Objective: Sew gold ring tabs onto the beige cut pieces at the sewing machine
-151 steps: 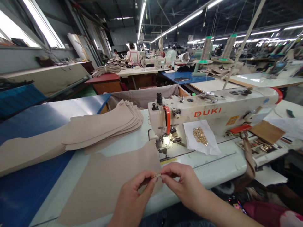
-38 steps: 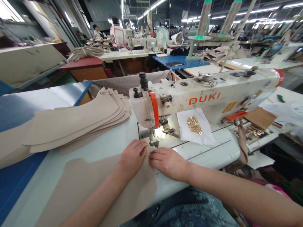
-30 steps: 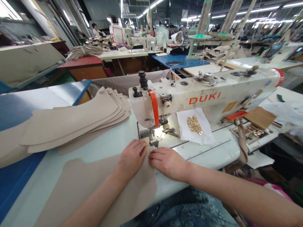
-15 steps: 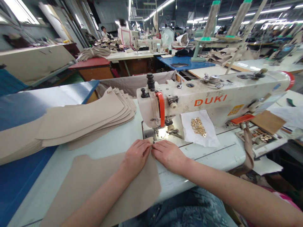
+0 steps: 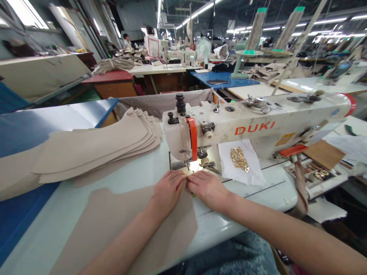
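Observation:
A beige fabric panel [image 5: 114, 214] lies flat on the pale sewing table under my left forearm. Its upper right corner reaches up to the needle area of the white sewing machine [image 5: 220, 128]. My left hand [image 5: 168, 191] pinches the edge of the panel just in front of the presser foot. Close beside it, my right hand [image 5: 207, 188] has its fingers bunched at the same edge, thumb tucked under. The fingertips of both hands nearly meet and hide what lies between them. Light from the machine falls just beyond them.
A stack of beige panels [image 5: 94, 149] lies at the left, partly over a blue surface. Gold metal rings [image 5: 240, 158] rest on a white cloth [image 5: 254, 175] right of the needle. A parts tray [image 5: 315, 173] sits farther right. Thread cones [image 5: 256, 28] stand behind.
Both hands stay together at the needle area and have shifted slightly. A small pale piece that showed above the fingertips is now mostly covered. The view has tilted a little.

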### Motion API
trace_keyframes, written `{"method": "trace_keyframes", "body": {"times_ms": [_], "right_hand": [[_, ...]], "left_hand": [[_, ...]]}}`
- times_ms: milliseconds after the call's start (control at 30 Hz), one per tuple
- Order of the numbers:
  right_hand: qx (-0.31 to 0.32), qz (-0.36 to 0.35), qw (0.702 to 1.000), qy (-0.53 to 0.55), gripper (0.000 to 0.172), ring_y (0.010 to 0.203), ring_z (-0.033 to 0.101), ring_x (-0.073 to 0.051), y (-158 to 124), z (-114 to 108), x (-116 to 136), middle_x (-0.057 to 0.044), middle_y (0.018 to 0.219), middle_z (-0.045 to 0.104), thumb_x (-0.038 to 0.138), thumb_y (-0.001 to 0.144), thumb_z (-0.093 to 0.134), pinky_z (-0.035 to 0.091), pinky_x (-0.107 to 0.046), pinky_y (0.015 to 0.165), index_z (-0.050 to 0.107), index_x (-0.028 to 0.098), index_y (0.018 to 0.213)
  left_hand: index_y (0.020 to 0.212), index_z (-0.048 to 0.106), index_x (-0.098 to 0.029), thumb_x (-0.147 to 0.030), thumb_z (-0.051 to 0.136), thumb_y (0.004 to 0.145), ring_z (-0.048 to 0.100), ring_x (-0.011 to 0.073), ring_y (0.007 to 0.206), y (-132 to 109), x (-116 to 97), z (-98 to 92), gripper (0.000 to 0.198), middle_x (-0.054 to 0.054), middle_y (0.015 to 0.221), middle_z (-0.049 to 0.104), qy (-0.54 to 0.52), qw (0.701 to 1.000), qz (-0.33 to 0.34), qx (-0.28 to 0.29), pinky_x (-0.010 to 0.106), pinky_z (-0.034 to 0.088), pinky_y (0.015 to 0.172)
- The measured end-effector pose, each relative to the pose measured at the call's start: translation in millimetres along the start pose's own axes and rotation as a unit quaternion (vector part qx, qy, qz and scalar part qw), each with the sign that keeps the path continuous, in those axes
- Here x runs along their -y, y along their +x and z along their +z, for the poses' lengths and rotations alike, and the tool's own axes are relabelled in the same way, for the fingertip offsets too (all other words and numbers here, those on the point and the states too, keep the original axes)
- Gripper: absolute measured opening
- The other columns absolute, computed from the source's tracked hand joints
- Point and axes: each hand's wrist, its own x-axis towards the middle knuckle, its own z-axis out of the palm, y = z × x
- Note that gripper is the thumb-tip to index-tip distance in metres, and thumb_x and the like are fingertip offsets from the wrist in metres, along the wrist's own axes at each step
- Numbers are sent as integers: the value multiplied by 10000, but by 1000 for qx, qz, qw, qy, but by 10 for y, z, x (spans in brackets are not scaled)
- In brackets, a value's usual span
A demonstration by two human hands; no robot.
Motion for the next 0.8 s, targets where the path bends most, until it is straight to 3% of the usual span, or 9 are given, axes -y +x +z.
{"method": "trace_keyframes", "body": {"times_ms": [233,367,800], "right_hand": [[10,41,999,0,77,914,558,-204,22,-1,-142,-72,1001,646,192,899,559,443,-318,750,609,136,882],[9,58,998,-5,94,817,567,-194,36,-2,-148,-66,1003,658,187,917,527,427,-317,695,607,143,891],[21,70,997,-5,111,856,581,-200,58,25,-167,-84,1007,655,169,929,501,423,-316,705,603,143,894]], "left_hand": [[839,629,-174,-180,409,916,631,179,794,166,98,111,233,57,830,696,-10,1000,-7,18,333,545,745],[848,633,-181,-185,415,917,639,179,809,190,132,115,228,54,845,701,-12,1000,-6,19,332,545,761],[815,648,-179,-222,428,923,639,175,741,219,181,139,249,48,781,706,-5,1000,-7,-10,302,551,711]]}}
